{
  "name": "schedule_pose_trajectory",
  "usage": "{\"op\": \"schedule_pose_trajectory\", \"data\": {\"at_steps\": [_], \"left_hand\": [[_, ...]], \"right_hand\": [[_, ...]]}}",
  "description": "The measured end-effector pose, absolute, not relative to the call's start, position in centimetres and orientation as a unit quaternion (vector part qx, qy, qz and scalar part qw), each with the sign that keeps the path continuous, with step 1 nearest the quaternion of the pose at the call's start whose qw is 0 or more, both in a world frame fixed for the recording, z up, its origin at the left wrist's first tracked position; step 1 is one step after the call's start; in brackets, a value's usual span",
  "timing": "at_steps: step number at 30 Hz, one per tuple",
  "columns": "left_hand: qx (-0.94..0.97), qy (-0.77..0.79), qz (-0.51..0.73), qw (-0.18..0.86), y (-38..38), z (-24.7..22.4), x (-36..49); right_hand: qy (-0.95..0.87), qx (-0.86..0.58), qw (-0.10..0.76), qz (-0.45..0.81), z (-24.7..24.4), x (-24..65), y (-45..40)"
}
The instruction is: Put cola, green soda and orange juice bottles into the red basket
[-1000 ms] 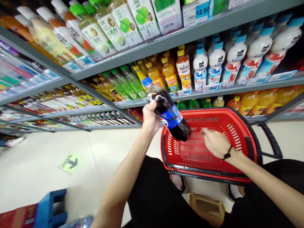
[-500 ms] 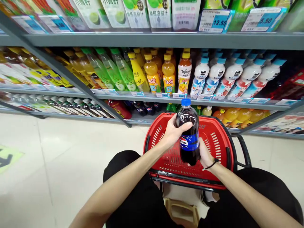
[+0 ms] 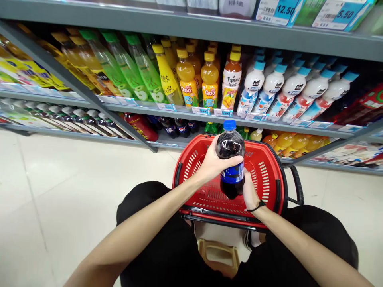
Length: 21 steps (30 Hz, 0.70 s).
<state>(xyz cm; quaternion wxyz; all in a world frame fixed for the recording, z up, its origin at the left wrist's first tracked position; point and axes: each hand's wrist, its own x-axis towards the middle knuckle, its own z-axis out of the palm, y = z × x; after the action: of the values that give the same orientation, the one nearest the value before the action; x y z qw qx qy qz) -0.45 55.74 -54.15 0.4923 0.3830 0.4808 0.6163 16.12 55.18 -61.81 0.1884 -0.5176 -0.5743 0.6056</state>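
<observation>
A bottle of dark cola (image 3: pixel 230 145) with a blue cap and blue label stands nearly upright in the air over a red shopping basket (image 3: pixel 273 179). My left hand (image 3: pixel 216 160) wraps round its upper body, thumb across the front above the label. Low on the bottle's right side, my right hand (image 3: pixel 250 190) grips it; those fingers are mostly hidden behind the bottle. Under it the slotted inside of the basket shows. The basket sits between my knees, its black handle (image 3: pixel 296 185) sticking out at the right.
Ahead runs a shelf unit (image 3: pixel 191 26) with drink bottles. Juice bottles (image 3: pixel 209 75) and white-topped milk drinks (image 3: pixel 254 79) fill the middle shelf. Cola bottles (image 3: pixel 181 126) and orange drinks (image 3: pixel 295 142) stand on the bottom shelf. A tan stool (image 3: pixel 220 249) is below me on the tiled floor (image 3: pixel 74 159).
The view has tilted down and closer to the shelf. The bottle has turned in my hands, so the round logo now faces left and is mostly covered. Both hands keep their hold.
</observation>
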Motion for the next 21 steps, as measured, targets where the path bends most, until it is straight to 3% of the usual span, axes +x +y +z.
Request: {"op": "schedule_pose_trajectory", "data": {"at_steps": [2, 8, 17, 21], "left_hand": [[0.395, 0.481, 0.625, 0.472, 55.8, -54.3, -0.4], [0.427, 0.502, 0.640, 0.397, 55.8, -54.6, 0.1], [0.458, 0.513, 0.624, 0.371, 55.4, -55.1, -1.2], [0.475, 0.503, 0.622, 0.366, 55.5, -55.3, -1.9]], "right_hand": [[-0.588, -0.529, 0.188, 0.583, -62.0, 16.2, 54.7], [-0.511, -0.530, 0.350, 0.579, -63.2, 16.1, 54.5], [-0.542, -0.497, 0.362, 0.572, -63.5, 16.0, 53.5], [-0.553, -0.483, 0.323, 0.597, -63.4, 16.0, 53.5]]}}
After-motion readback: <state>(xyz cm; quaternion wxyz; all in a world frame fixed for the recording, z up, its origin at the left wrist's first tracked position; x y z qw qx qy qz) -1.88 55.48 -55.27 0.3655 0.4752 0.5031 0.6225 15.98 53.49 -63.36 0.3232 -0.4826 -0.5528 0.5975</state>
